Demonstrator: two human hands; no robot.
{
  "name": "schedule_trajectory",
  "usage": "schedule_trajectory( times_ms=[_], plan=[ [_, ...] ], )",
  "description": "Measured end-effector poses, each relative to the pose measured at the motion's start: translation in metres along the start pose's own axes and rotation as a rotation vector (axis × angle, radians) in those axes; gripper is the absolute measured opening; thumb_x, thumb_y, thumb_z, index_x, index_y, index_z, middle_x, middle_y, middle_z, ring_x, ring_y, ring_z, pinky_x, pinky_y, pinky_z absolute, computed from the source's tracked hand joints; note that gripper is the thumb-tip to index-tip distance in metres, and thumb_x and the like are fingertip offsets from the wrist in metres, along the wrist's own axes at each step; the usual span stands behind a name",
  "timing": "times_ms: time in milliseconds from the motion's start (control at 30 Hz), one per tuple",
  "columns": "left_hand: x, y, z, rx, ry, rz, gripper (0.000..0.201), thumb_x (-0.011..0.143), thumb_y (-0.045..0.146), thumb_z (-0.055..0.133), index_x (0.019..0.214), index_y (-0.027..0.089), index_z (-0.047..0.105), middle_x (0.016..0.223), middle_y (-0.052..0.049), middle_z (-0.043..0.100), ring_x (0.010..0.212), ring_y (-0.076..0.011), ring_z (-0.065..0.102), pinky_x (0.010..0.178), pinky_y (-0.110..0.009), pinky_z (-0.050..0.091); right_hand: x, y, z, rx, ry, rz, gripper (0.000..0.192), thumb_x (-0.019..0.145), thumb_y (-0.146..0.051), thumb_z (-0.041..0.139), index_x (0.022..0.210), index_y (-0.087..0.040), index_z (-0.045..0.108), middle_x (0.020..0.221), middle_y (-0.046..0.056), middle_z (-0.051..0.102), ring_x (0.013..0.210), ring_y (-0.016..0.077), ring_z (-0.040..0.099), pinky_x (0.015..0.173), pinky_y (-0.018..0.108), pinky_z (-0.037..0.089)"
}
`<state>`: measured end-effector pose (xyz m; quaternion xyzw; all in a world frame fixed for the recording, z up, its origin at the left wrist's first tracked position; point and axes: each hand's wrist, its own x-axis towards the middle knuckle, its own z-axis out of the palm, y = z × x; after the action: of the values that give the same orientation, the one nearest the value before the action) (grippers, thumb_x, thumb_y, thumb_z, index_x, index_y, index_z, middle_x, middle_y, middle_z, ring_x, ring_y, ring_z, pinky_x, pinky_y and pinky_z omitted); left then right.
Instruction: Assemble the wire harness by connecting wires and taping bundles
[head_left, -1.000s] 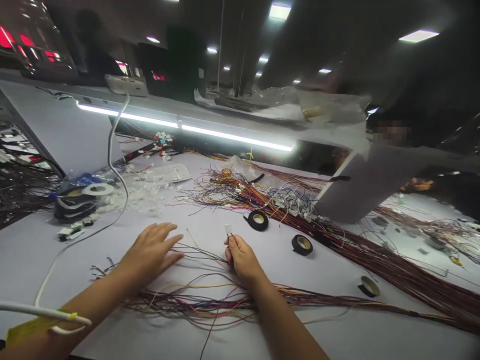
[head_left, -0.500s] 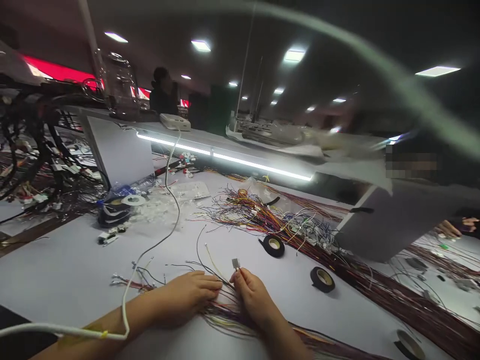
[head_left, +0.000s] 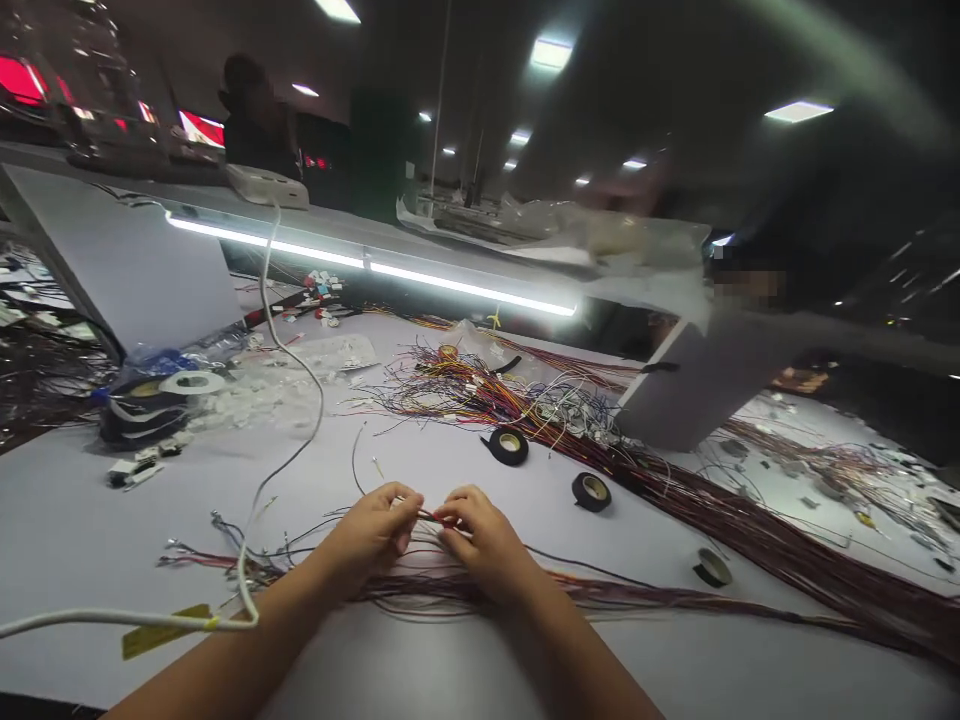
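Note:
My left hand (head_left: 384,528) is closed, thumb and fingers pinching thin wires (head_left: 428,516). Close beside it, my right hand (head_left: 480,535) pinches the same wires from the other side, so only a short dark and red stretch shows between the fingertips. No connector shows at the fingers. Below both hands a long wire bundle (head_left: 622,592) lies across the white table (head_left: 420,670). Its loose ends with small metal terminals (head_left: 176,550) fan out left of my left forearm.
Black tape rolls (head_left: 508,446) lie beyond my hands to the right. A large wire heap (head_left: 480,390) spreads behind. Plastic bags of connectors (head_left: 277,370) are at the left. A white cable (head_left: 319,400) hangs from the lit shelf (head_left: 465,250). Another person's hand (head_left: 801,380) is far right.
My left hand has risen from lying on the wires and now pinches wires beside my right hand. The grey connector at my right fingertips is out of sight. The view has turned right.

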<state>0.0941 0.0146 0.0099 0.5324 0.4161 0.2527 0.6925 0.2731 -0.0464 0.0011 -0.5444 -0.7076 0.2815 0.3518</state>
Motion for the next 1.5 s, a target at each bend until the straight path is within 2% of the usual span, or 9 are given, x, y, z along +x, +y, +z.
schedule_trajectory(
  times_ms=[300, 467, 600, 700, 800, 967, 1167, 1333, 1500],
  plan=[
    [0.000, -0.008, -0.007, -0.152, -0.076, -0.089, 0.037, 0.080, 0.052, 0.064, 0.075, 0.019, 0.050, 0.048, 0.008, 0.045, 0.042, -0.0052, 0.031, 0.044, -0.017, 0.023, -0.030, 0.021, -0.033, -0.215, -0.060, 0.053, 0.021, 0.088, -0.022, 0.059, 0.108, -0.025, 0.067, 0.098, 0.004, 0.068, 0.088, 0.0182, 0.061, 0.080, 0.030, 0.047],
    [-0.004, -0.005, -0.011, 0.052, -0.102, -0.056, 0.039, 0.076, 0.058, 0.064, 0.080, 0.022, 0.050, 0.044, 0.012, 0.033, 0.041, -0.0075, 0.024, 0.043, -0.019, 0.017, -0.005, 0.000, -0.014, -0.153, -0.082, -0.105, 0.038, 0.087, -0.022, 0.059, 0.125, -0.023, 0.058, 0.115, 0.007, 0.066, 0.106, 0.0199, 0.058, 0.095, 0.031, 0.042],
    [-0.007, 0.004, -0.009, 0.364, 0.031, 0.001, 0.041, 0.067, 0.058, 0.071, 0.075, 0.021, 0.054, 0.044, 0.011, 0.038, 0.043, -0.0087, 0.028, 0.046, -0.020, 0.020, 0.008, -0.003, 0.006, 0.016, -0.132, 0.091, 0.022, 0.091, -0.028, 0.051, 0.105, -0.025, 0.068, 0.098, 0.001, 0.071, 0.091, 0.0166, 0.064, 0.076, 0.024, 0.046],
    [-0.007, 0.005, -0.003, 0.265, 0.015, -0.049, 0.043, 0.067, 0.061, 0.069, 0.080, 0.022, 0.055, 0.043, 0.011, 0.034, 0.041, -0.0086, 0.025, 0.045, -0.020, 0.018, 0.005, 0.001, 0.017, 0.070, -0.108, 0.278, 0.024, 0.091, -0.037, 0.052, 0.090, -0.022, 0.070, 0.075, -0.002, 0.068, 0.069, 0.0133, 0.060, 0.057, 0.020, 0.040],
    [-0.006, 0.001, -0.001, 0.098, -0.090, -0.142, 0.047, 0.066, 0.063, 0.069, 0.086, 0.023, 0.054, 0.042, 0.013, 0.031, 0.041, -0.0081, 0.021, 0.043, -0.020, 0.015, -0.002, -0.001, 0.021, -0.053, -0.075, 0.202, 0.029, 0.094, -0.036, 0.047, 0.083, -0.022, 0.069, 0.070, -0.002, 0.066, 0.065, 0.0127, 0.056, 0.057, 0.022, 0.038],
    [-0.001, -0.006, -0.005, 0.056, -0.086, -0.184, 0.042, 0.068, 0.060, 0.070, 0.075, 0.022, 0.052, 0.042, 0.010, 0.041, 0.041, -0.0073, 0.025, 0.043, -0.019, 0.017, -0.015, 0.015, -0.020, -0.209, -0.147, -0.114, 0.027, 0.090, -0.026, 0.054, 0.115, -0.022, 0.063, 0.108, 0.005, 0.069, 0.100, 0.0189, 0.060, 0.089, 0.029, 0.044],
    [0.006, -0.006, -0.003, -0.040, -0.018, -0.192, 0.038, 0.061, 0.050, 0.075, 0.071, 0.021, 0.053, 0.043, 0.007, 0.049, 0.043, -0.0104, 0.037, 0.046, -0.021, 0.023, 0.004, 0.082, -0.096, -0.510, 0.184, 0.113, 0.046, 0.085, -0.014, 0.055, 0.131, -0.022, 0.053, 0.129, 0.010, 0.058, 0.122, 0.0242, 0.047, 0.104, 0.044, 0.035],
    [0.003, -0.004, -0.002, -0.110, -0.013, -0.197, 0.031, 0.063, 0.043, 0.072, 0.071, 0.020, 0.054, 0.048, 0.005, 0.050, 0.048, -0.0116, 0.040, 0.050, -0.023, 0.029, 0.047, 0.096, -0.091, -0.433, 0.142, 0.120, 0.043, 0.081, -0.013, 0.061, 0.122, -0.024, 0.059, 0.129, 0.009, 0.059, 0.127, 0.0258, 0.043, 0.107, 0.048, 0.028],
    [-0.001, -0.004, -0.006, -0.037, -0.133, -0.114, 0.034, 0.071, 0.049, 0.067, 0.081, 0.021, 0.053, 0.051, 0.007, 0.047, 0.048, -0.0106, 0.037, 0.051, -0.023, 0.026, 0.037, 0.050, -0.067, -0.094, 0.203, 0.231, 0.032, 0.094, -0.032, 0.042, 0.123, -0.022, 0.049, 0.095, 0.006, 0.067, 0.091, 0.0207, 0.062, 0.085, 0.039, 0.046]
  ],
)
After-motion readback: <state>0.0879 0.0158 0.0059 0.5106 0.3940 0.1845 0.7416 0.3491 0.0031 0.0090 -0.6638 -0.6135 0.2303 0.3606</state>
